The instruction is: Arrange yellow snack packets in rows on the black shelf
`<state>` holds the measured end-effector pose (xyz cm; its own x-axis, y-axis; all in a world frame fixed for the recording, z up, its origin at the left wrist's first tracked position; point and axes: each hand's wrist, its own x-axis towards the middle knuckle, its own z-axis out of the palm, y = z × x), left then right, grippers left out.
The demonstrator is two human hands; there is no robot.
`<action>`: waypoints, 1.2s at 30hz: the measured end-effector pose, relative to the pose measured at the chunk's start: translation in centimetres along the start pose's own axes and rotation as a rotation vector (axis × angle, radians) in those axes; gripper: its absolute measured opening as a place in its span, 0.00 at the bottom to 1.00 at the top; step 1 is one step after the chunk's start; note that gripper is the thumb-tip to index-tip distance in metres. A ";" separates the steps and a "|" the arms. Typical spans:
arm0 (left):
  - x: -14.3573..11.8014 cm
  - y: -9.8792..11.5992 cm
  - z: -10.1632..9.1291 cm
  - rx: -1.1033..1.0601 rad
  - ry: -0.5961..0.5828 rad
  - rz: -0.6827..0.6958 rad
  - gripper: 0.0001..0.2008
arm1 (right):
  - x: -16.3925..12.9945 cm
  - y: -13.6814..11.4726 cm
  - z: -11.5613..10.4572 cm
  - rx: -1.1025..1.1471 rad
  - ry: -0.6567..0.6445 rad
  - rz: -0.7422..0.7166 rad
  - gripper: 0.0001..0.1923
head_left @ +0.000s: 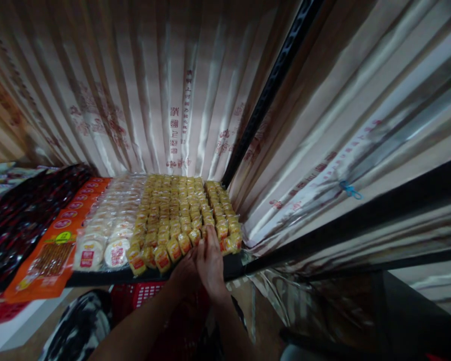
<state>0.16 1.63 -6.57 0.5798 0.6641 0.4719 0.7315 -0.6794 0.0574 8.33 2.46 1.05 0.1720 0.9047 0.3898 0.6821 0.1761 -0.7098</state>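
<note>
Small yellow wrapped snack packs [173,215] stand in tight rows at the right end of the dark shelf [113,277]. At the front edge of these rows, my right hand [209,263] has its fingers stretched out against the packs, near a gap between the main block and the rightmost rows [221,210]. Close beside it on the left is my left hand [188,271], low against the front packs. Its fingers are mostly hidden, and I cannot make out whether it grips a pack.
To the left lie clear-wrapped round white items [116,250], orange snack bags [54,255] and dark shiny packets [26,215]. A pale printed curtain [143,100] hangs behind, with a black upright post [263,110] in the corner. A red basket [146,293] is below the shelf.
</note>
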 end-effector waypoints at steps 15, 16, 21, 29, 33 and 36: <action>0.0 -0.6 0.5 0.017 -0.046 0.082 0.26 | 1.6 2.3 2.6 -0.050 0.143 0.099 0.28; 0.0 -0.6 0.5 0.019 -0.050 0.088 0.26 | 1.6 2.4 2.7 -0.056 0.145 0.103 0.28; -0.2 -0.6 1.0 -0.007 -0.077 0.056 0.24 | 1.6 2.9 3.1 -0.036 0.112 0.127 0.27; -0.1 -0.5 0.8 -0.019 -0.133 0.053 0.24 | 2.2 2.5 2.8 0.139 0.053 0.337 0.33; 0.1 -0.5 0.4 0.002 -0.151 0.075 0.23 | 2.7 2.3 3.0 0.130 0.072 0.367 0.35; 0.1 -0.4 0.1 -0.007 -0.141 0.050 0.22 | 2.9 2.6 3.4 0.124 0.078 0.368 0.34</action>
<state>0.00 2.03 -6.65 0.6607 0.6660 0.3464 0.6980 -0.7148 0.0431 8.13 6.82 -1.66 0.4454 0.8849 0.1365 0.4750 -0.1044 -0.8737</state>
